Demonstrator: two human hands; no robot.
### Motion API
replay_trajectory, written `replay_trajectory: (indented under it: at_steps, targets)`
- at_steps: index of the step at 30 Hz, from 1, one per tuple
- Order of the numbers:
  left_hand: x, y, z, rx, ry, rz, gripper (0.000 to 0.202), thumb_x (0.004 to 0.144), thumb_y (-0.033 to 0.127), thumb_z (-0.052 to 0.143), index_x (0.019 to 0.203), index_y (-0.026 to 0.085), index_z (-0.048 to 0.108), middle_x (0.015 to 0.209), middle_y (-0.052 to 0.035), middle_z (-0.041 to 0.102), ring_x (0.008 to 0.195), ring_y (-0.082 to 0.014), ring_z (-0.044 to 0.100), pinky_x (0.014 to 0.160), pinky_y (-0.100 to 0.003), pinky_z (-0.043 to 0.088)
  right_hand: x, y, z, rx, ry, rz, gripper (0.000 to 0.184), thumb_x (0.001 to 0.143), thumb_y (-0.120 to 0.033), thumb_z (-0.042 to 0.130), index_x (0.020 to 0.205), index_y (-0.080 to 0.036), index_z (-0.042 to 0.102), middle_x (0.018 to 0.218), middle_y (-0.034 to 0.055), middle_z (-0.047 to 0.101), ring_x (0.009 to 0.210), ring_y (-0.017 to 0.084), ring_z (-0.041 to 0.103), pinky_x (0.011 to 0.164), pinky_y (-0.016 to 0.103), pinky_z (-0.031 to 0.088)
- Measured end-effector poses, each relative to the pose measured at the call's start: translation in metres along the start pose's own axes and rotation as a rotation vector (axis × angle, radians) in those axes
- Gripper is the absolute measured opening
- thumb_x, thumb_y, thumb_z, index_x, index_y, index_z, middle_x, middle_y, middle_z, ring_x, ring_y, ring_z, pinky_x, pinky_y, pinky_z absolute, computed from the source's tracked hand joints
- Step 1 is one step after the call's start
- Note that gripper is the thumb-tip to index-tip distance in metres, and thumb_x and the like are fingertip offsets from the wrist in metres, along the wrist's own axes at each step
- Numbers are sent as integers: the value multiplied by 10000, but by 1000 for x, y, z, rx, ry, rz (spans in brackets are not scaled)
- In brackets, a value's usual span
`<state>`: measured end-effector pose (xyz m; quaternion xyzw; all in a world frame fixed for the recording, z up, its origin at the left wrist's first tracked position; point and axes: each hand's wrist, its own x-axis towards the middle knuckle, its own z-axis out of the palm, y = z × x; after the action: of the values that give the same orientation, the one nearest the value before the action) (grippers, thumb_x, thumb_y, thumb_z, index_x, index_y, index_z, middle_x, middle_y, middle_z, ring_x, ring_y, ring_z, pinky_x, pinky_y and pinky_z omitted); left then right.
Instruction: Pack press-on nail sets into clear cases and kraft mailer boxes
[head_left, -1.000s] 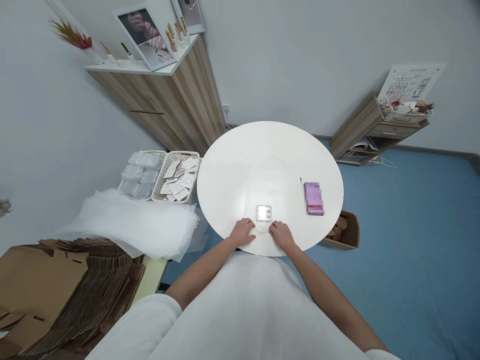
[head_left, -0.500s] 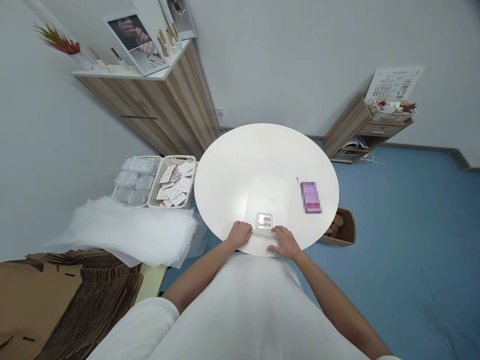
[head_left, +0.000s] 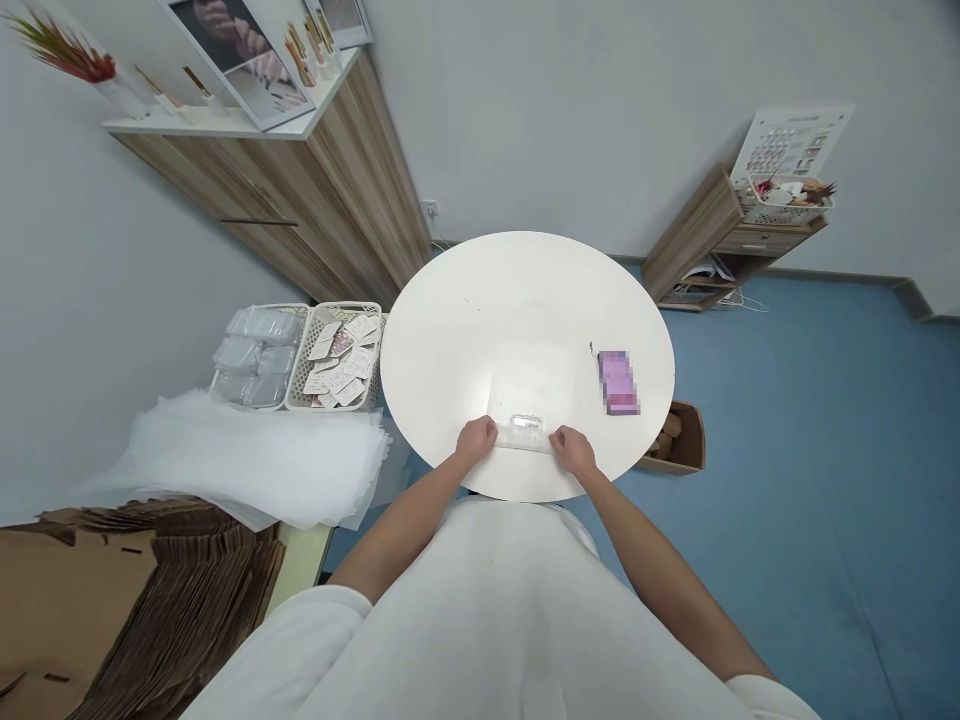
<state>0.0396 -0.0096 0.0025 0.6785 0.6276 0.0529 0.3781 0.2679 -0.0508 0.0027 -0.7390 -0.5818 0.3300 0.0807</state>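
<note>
A thin, translucent white packing sheet [head_left: 510, 437] lies near the front of the round table, its near edge lifted and folded over a small clear plastic case [head_left: 526, 422]. Only the far part of the case shows uncovered; the rest is seen faintly through the sheet. At the left end of the folded edge, my left hand [head_left: 477, 438] is closed on the sheet. My right hand [head_left: 573, 449] pinches the same edge at its right end. The case sits between the two hands, with neither touching it visibly.
A purple phone-like object [head_left: 619, 383], pixelated, lies on the white table [head_left: 450, 300] at right. Baskets of clear cases [head_left: 259, 355] and cards [head_left: 341, 365] stand at left, beside stacked white sheets [head_left: 255, 450] and folded cardboard [head_left: 202, 580]. A cardboard box [head_left: 686, 440] is on the floor.
Both hands have taken hold of the sheet's near edge and folded it up over the case, which was fully uncovered before. The view has shifted slightly.
</note>
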Motion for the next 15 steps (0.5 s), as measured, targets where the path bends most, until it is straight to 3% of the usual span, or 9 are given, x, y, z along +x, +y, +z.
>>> replay_trajectory:
  at_steps: [6, 10, 13, 15]
  targets:
    - [2, 8, 6, 133, 18, -18, 135, 772, 206, 435, 850, 199, 545, 802, -49, 602, 795, -204, 553, 708, -310, 395, -1, -1, 10, -99, 60, -26, 162, 803, -303, 379, 725, -211, 488, 750, 19, 550, 606, 126, 484, 481, 232, 293]
    - [1, 11, 9, 208, 82, 111, 226, 763, 151, 423, 961, 207, 517, 935, -81, 563, 932, -235, 498, 816, -360, 343, 0, -1, 15, -148, 104, -87, 119, 795, -250, 396, 868, -214, 482, 840, 40, 536, 686, 152, 494, 531, 252, 334]
    - [1, 13, 11, 191, 113, 245, 343, 743, 75, 400, 1042, 222, 482, 1081, -96, 501, 1058, -250, 417, 888, -391, 282, 2, -3, 15, -205, 161, -179, 162, 768, -182, 436, 918, -206, 493, 951, 81, 528, 867, 205, 487, 673, 309, 375]
    - [2, 15, 11, 161, 69, 357, 353, 740, 44, 375, 1005, 239, 502, 1125, -88, 481, 1111, -243, 375, 927, -399, 240, 2, -5, 14, -238, 157, -298, 193, 762, -120, 427, 906, -211, 517, 1058, 95, 511, 1003, 231, 443, 794, 361, 353]
